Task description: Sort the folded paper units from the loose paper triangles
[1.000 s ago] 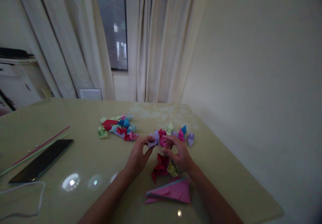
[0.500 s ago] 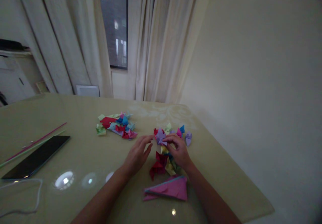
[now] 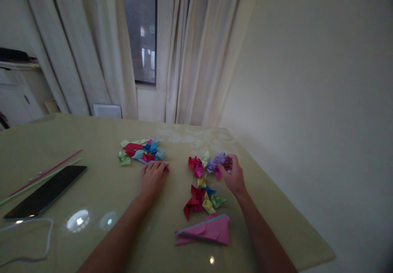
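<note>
My right hand (image 3: 233,177) pinches a purple origami piece (image 3: 219,159) at the right end of a row of folded paper pieces. A pink-red origami piece (image 3: 198,170) and a pale green one (image 3: 205,157) lie to its left. My left hand (image 3: 154,177) has its fingers curled over the near edge of the left pile of origami (image 3: 149,147). A bit of a pink origami piece (image 3: 167,168) shows beside its fingers; the fingertips are partly hidden. Between my arms sits a cluster of red (image 3: 193,203), yellow, blue and green origami pieces.
Pink folded paper sheets (image 3: 208,230) lie near the table's front. To the left are a dark tablet or phone (image 3: 46,193), a pink stick (image 3: 46,172), a green stick and a white cable (image 3: 48,238). A wall (image 3: 307,101) borders the table's right edge.
My left hand has moved left and away onto the left pile. My right hand has shifted right with the purple piece, uncovering the yellow, blue and green pieces.
</note>
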A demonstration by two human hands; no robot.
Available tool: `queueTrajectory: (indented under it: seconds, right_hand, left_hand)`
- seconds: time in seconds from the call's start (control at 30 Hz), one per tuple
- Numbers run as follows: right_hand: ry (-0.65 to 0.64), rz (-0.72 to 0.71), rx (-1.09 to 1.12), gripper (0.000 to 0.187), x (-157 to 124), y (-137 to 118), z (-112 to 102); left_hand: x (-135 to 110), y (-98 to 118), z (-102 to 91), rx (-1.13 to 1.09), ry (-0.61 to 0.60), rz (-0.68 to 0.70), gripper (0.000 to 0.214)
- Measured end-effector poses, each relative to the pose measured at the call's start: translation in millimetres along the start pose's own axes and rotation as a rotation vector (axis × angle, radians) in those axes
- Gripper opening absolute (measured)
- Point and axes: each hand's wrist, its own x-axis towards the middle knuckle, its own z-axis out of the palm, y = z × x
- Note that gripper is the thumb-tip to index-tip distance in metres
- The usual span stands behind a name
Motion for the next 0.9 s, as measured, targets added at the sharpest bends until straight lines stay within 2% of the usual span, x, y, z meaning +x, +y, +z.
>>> queueTrajectory:
  seconds: [0.1, 0.23, 0.4, 0.5, 0.63, 0.73, 0.83, 0.9]
  right_hand:
    - [-0.064, -0.060, 0.019, 0.025, -5, -6, 5]
    - [-0.259, -0.182, 0.028, 0.010, -13, -20, 22]
    - [-0.472, -0.281, 0.020, 0.013, -19, -37, 46]
    - [-0.518, -0.280, 0.005, 0.022, -20, -37, 52]
    - [-0.462, -0.207, 0.036, 0.026, -23, -33, 49]
    - [-0.405, -0.169, 0.090, 0.028, -27, -39, 47]
    - [-0.397, -0.186, 0.161, 0.035, -33, -53, 48]
    - [-0.401, -0.222, 0.187, 0.025, -35, -60, 48]
  left_hand:
    - [1, 3, -3.4, -0.039, 0.028, 0.002, 0.016]
    - [2, 3, -3.8, -0.093, 0.065, 0.023, 0.014]
    - [5, 0, -1.4, -0.310, 0.174, 0.007, 0.016]
    - [7, 3, -1.0, -0.587, 0.275, -0.059, 0.018]
    - [5, 17, -5.6, -0.887, 0.310, -0.140, 0.020]
    - [1, 30, -10.5, -0.909, 0.327, -0.054, 0.015]
    - [-7, 45, -13.1, -0.836, 0.333, 0.156, 0.012]
    - [-11, 53, -13.5, -0.797, 0.300, 0.287, 0.013]
